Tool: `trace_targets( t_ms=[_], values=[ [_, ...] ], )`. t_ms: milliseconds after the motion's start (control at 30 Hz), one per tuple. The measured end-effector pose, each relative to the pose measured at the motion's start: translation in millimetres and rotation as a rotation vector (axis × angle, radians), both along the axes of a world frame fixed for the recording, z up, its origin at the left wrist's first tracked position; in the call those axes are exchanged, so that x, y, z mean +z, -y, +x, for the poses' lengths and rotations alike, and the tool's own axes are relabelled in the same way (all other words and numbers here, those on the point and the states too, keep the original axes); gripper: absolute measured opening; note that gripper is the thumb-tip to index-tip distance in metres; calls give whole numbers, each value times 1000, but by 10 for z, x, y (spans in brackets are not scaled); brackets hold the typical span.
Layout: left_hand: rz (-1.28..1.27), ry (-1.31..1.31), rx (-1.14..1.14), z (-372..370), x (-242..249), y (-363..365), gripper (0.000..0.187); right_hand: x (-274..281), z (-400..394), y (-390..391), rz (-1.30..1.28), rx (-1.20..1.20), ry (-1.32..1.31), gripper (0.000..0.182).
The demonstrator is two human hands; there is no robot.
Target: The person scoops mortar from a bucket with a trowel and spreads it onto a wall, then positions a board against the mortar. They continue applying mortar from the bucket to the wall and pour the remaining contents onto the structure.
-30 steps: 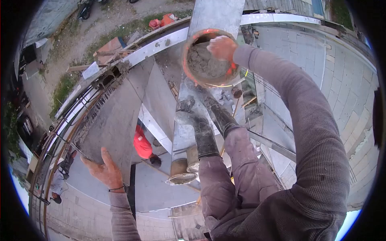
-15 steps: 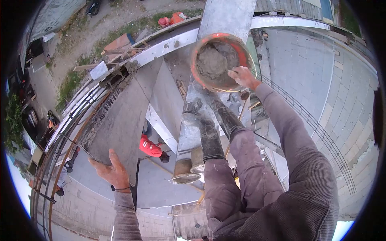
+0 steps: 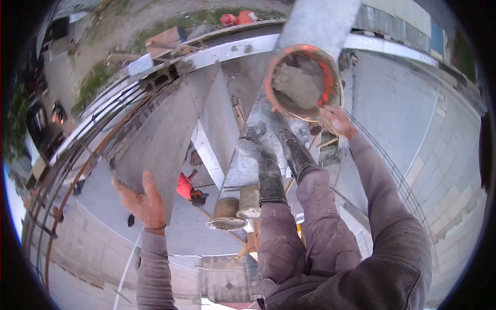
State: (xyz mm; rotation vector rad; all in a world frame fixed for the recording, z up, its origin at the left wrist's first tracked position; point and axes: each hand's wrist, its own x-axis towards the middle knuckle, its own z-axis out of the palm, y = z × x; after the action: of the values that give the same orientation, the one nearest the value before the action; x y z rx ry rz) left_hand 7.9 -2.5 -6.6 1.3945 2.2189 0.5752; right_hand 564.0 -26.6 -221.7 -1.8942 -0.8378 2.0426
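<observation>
An orange-red bucket (image 3: 330,77) stands on the metal-grey plank, with wet grey mortar (image 3: 297,87) inside it. My right hand (image 3: 337,120) is closed at the near right part of the bucket's rim, its fingertips close to a lump of mortar. I cannot tell what those fingers hold. On the left, my left hand (image 3: 142,200) is raised with thumb and fingers apart and nothing in it. It overlaps the lower edge of a flat grey concrete surface (image 3: 155,134) in this view.
My black boots (image 3: 271,178) are on the narrow raised plank (image 3: 318,23). Two mortar-smeared buckets (image 3: 227,214) are below it. Lower down, a person in red (image 3: 184,186) bends over. Rebar (image 3: 57,217) curves along the left; a block wall (image 3: 444,155) stands at right.
The view has shifted, so the bucket and plank appear farther right. My right hand has moved from over the bucket's inside to its rim. My left hand stays spread.
</observation>
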Motion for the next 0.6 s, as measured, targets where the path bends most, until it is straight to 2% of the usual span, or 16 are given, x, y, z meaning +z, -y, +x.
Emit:
trace_targets(
  t_ms=[67,133,200,367,433,500,567,600],
  values=[
    [-14,-54,-7,-18,26,-4,66,-332,273,335,269,76,165,36],
    [-34,-94,-16,-13,47,-10,68,90,299,203,-117,-19,-3,35],
    [-39,0,2,3,69,-37,70,318,283,167,-103,-22,13,34],
    [5,-101,-38,-16,36,-30,70,749,-123,-197,16,105,97,33],
    [48,-94,-44,-31,36,-34,69,807,-441,-438,153,278,124,34],
    [0,-43,-25,-13,97,-78,66,781,-881,-728,138,468,262,26],
    [19,-25,-24,-12,132,-98,68,414,-1386,-902,790,739,369,15],
    [30,-2,-28,-10,145,-102,69,338,-1761,-1027,679,798,365,20]
  ],
)
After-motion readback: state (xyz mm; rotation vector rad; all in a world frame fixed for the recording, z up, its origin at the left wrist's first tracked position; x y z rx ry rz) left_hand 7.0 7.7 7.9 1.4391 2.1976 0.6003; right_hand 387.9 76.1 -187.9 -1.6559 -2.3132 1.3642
